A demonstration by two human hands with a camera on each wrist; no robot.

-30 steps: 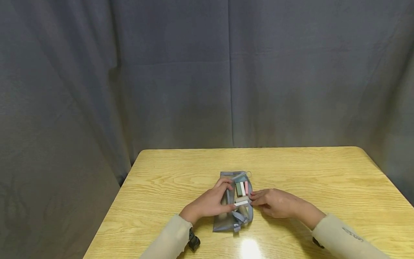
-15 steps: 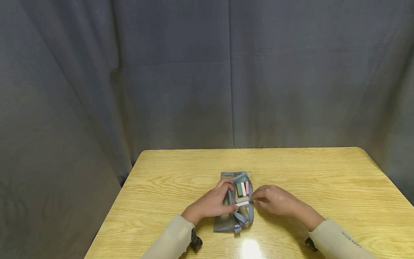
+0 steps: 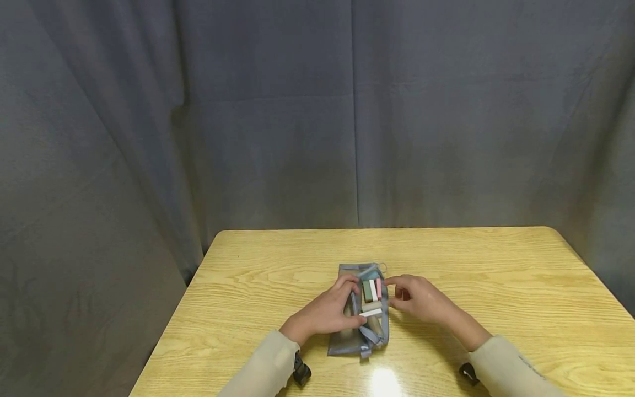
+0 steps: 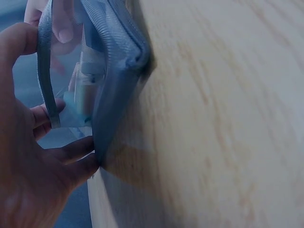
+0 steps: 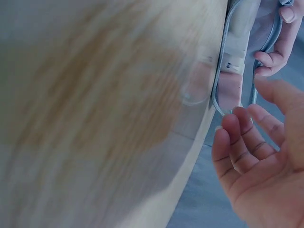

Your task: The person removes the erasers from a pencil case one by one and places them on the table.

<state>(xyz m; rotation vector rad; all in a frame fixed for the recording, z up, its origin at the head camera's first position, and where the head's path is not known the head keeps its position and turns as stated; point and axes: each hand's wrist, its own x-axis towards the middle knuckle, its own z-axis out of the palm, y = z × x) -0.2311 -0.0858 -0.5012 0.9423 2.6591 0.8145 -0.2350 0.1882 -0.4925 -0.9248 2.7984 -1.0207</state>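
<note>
A grey-blue see-through zip pouch [image 3: 342,346] lies unzipped on the table. Inside it are several small pieces, among them a green block [image 3: 367,291], a pink block [image 3: 379,288], a beige piece [image 3: 371,306] and a white bar [image 3: 371,312]. My left hand [image 3: 322,314] holds the left rim, thumb near and fingers far, with the rim strip between them in the left wrist view. Beside the right rim is my right hand [image 3: 419,298], its fingers loosely bent. Its index fingertip is at the rim near the pink block; contact is unclear.
A small ring [image 3: 382,267] sticks out at the pouch's far right corner. The wooden table [image 3: 496,275] extends on both sides. Dark grey curtains [image 3: 278,138] hang behind it. A bright reflection falls on the tabletop nearer to me.
My right hand has shifted away from me along the pouch's right rim, from the beige piece to the pink block, and its fingers have spread apart. My left hand has stayed in place.
</note>
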